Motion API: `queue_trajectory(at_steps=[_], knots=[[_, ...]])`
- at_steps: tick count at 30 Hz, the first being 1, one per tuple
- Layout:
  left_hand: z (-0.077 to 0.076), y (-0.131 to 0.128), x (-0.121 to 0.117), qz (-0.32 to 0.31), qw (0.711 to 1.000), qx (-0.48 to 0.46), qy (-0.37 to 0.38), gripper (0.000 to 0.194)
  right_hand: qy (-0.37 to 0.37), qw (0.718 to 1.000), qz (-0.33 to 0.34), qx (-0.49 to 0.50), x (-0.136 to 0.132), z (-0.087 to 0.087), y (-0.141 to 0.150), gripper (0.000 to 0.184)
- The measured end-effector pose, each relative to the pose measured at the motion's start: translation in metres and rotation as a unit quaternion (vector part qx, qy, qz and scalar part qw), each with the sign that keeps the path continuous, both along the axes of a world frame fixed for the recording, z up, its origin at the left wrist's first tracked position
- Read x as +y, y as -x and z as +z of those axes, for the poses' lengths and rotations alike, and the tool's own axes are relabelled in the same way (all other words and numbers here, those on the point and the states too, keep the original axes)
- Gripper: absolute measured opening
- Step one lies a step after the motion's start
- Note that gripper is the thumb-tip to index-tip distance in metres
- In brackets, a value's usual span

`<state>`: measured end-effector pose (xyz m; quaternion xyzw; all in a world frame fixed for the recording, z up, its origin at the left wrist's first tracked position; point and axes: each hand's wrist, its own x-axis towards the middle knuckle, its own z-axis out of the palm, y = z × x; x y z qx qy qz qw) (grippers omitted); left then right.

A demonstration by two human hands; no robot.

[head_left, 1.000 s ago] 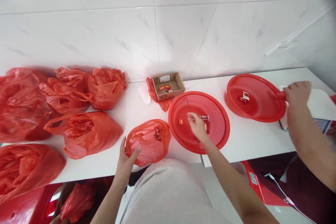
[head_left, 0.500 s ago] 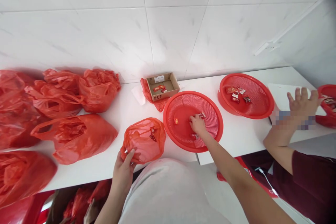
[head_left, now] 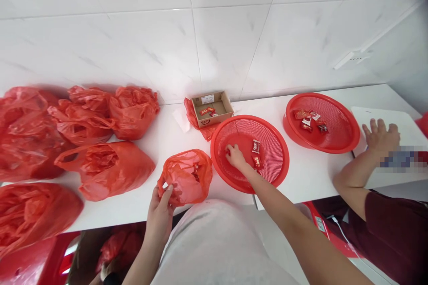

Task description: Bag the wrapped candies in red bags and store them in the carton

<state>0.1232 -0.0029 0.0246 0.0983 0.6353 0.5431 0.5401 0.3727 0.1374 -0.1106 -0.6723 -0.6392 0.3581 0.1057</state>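
My left hand point(head_left: 161, 207) grips the near left rim of a translucent red plastic bag point(head_left: 177, 191). The bag's mouth stands open, and a small dark red patterned packet point(head_left: 196, 172) shows inside it. My right hand point(head_left: 236, 156) reaches into a red mesh plastic basket point(head_left: 282, 171) beside the bag. Its fingers are pinched together low at the basket's left side; whatever they hold is hidden. To the right of that hand lie a dark red packet point(head_left: 256, 146) and a red and gold packet point(head_left: 257, 161), with another partly covered by my forearm.
Several full red bags point(head_left: 113, 169) crowd the table's left. A small cardboard box point(head_left: 214, 119) with packets stands near the wall. Rightward is a second red basket point(head_left: 347, 142) with packets. A co-worker's hand point(head_left: 381, 137) rests over a white board. Another person's hand point(head_left: 109, 269) shows below the table.
My right hand has moved left within the basket, over where a red and gold packet lay. My left hand still holds the bag. The co-worker's hand has lowered, and a hand has appeared below the table.
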Motion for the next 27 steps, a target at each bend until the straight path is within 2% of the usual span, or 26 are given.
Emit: queue_trajectory(at_steps=[3, 6, 9, 11, 12, 14, 16, 19, 21, 23, 25, 27], knots=[[-0.002, 0.002, 0.0, 0.003, 1.0, -0.002, 0.006, 0.048, 0.003, 0.987, -0.063, 0.147, 0.002, 0.018, 0.004, 0.021], [-0.006, 0.003, 0.001, 0.012, 1.0, -0.004, 0.013, 0.05, 0.013, 0.958, -0.08, 0.274, -0.011, 0.041, 0.025, 0.023], [-0.006, 0.002, 0.004, 0.016, 1.0, -0.002, 0.016, 0.056, 0.059, 0.92, -0.041, 0.384, -0.035, 0.058, 0.062, 0.025], [-0.003, 0.001, 0.005, 0.018, 1.0, -0.003, 0.011, 0.061, 0.095, 0.9, 0.009, 0.426, -0.047, 0.064, 0.086, 0.037], [-0.001, 0.001, 0.006, 0.018, 1.0, -0.005, 0.009, 0.062, 0.104, 0.899, 0.034, 0.424, -0.051, 0.066, 0.094, 0.047], [0.001, 0.003, 0.005, 0.019, 1.0, -0.006, 0.006, 0.06, 0.085, 0.925, 0.069, 0.364, -0.05, 0.069, 0.1, 0.055], [-0.001, 0.006, 0.002, 0.023, 1.0, 0.0, 0.007, 0.056, 0.053, 0.954, 0.071, 0.288, -0.04, 0.071, 0.09, 0.042], [-0.007, 0.015, -0.005, 0.023, 0.999, 0.04, 0.0, 0.047, 0.024, 0.98, 0.028, 0.194, -0.018, 0.072, 0.044, 0.031], [-0.011, 0.02, -0.009, 0.007, 0.996, 0.093, -0.006, 0.041, 0.022, 0.993, -0.014, 0.117, -0.006, 0.067, 0.003, 0.035], [-0.012, 0.024, -0.012, -0.015, 0.99, 0.144, -0.005, 0.038, 0.054, 0.997, -0.049, 0.025, -0.004, 0.058, -0.036, 0.042], [-0.012, 0.026, -0.012, -0.028, 0.986, 0.164, -0.004, 0.038, 0.108, 0.991, -0.067, -0.05, -0.013, 0.045, -0.065, 0.053], [-0.012, 0.025, -0.012, -0.029, 0.987, 0.16, -0.007, 0.037, 0.151, 0.982, -0.071, -0.093, -0.026, 0.031, -0.08, 0.06]])
